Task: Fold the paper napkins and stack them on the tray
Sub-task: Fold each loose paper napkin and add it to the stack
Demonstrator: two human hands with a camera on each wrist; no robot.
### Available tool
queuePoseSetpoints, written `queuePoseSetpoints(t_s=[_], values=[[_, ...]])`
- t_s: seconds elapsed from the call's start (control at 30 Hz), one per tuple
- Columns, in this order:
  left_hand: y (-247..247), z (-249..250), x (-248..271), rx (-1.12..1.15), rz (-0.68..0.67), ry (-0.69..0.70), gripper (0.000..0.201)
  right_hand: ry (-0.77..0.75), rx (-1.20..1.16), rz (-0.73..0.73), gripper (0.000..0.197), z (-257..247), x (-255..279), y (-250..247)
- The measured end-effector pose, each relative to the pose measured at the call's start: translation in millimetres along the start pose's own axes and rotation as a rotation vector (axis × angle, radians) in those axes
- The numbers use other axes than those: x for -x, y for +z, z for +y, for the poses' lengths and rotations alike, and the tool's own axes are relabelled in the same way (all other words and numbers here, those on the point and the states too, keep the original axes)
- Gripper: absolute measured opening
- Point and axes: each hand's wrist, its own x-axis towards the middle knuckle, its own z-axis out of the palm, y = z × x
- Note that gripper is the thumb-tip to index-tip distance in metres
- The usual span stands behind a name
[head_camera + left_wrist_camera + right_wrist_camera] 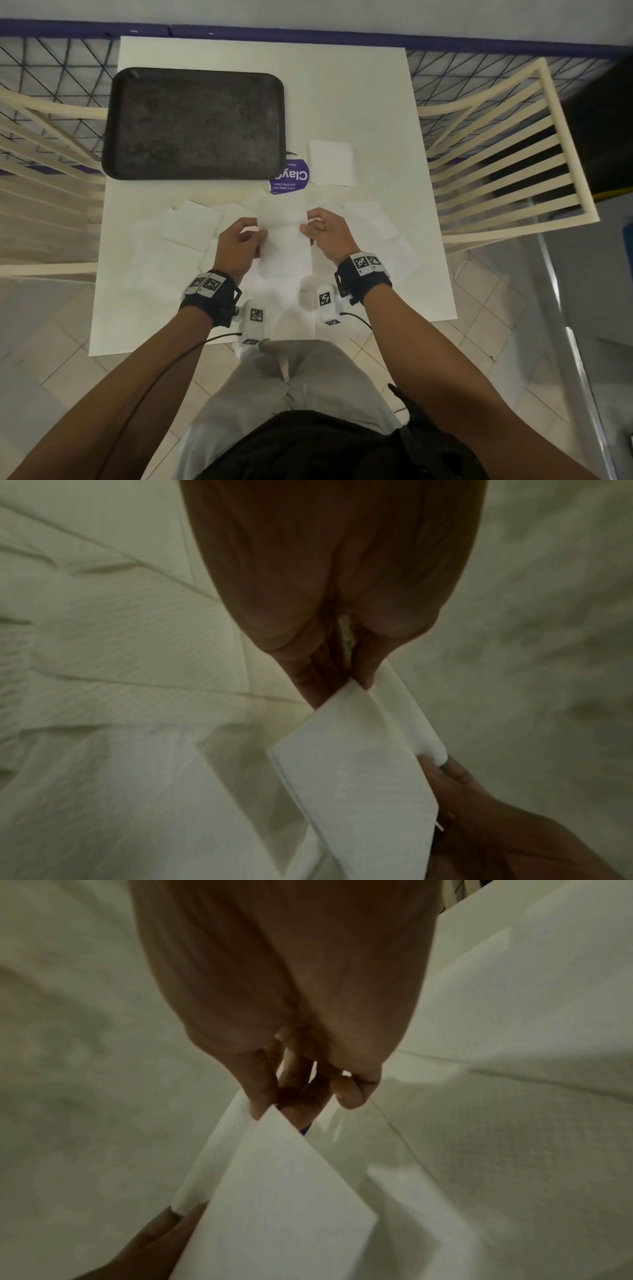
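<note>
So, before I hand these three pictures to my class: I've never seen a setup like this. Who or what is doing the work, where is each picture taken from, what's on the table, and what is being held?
No machine here: a person works with two bare hands, wearing a camera on the head and one on each wrist. The wide picture is the head camera looking down; the two close, dim ones look along each hand from the wrist.

On the white table lie a dark tray with nothing on it, a purple round sticker beside it, one folded napkin to the sticker's right, and several loose napkins spread nearer the person.

The left hand and right hand each pinch an edge of one long napkin, held between them. The wrist pictures show fingertips gripping its edges.
</note>
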Motion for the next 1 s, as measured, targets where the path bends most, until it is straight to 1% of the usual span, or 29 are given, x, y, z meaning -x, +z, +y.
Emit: queuePoseSetpoints(t_s=[0.07,0.23,0.33,0.37,0.4,0.47,0.53,0.57,0.67,0.7,0.73,0.87,1.0], values=[[0,2,2,0.055,-0.002,-0.017,0.013,0.000,-0.046,-0.018,0.009,-3,4,0],[-4,1,4,0.081,-0.024,-0.042,0.019,0.070,-0.107,0.004,0.035,-6,7,2],[-4,4,6,0.090,-0.035,-0.055,0.033,0.086,-0.166,0.006,0.043,-9,8,2],[-4,5,7,0.091,-0.036,-0.056,0.035,0.087,-0.177,0.008,0.044,-10,8,2],[-5,5,7,0.091,-0.033,-0.057,0.033,0.089,-0.183,0.010,0.044,-11,8,3],[-5,3,6,0.086,-0.013,-0.056,0.024,0.098,-0.176,0.012,0.042,-12,8,4],[-5,-1,3,0.030,0.021,-0.034,0.014,0.103,-0.163,0.009,0.039,-10,6,5],[-5,-2,2,-0.013,0.033,-0.018,0.014,0.100,-0.157,0.008,0.037,-11,7,5],[-4,-4,2,-0.098,0.036,0.023,0.019,0.049,-0.089,0.024,0.021,-11,6,6],[-4,-3,3,-0.098,0.035,0.031,0.016,0.019,-0.048,0.028,0.015,-12,6,7],[-3,-2,4,-0.096,0.032,0.039,0.012,-0.014,-0.001,0.024,0.013,-13,5,8],[3,1,7,-0.166,0.016,0.118,0.005,-0.135,0.193,-0.032,0.016,-17,5,19],[5,2,5,-0.291,0.022,0.205,0.004,-0.208,0.243,-0.019,0.011,-22,6,27]])
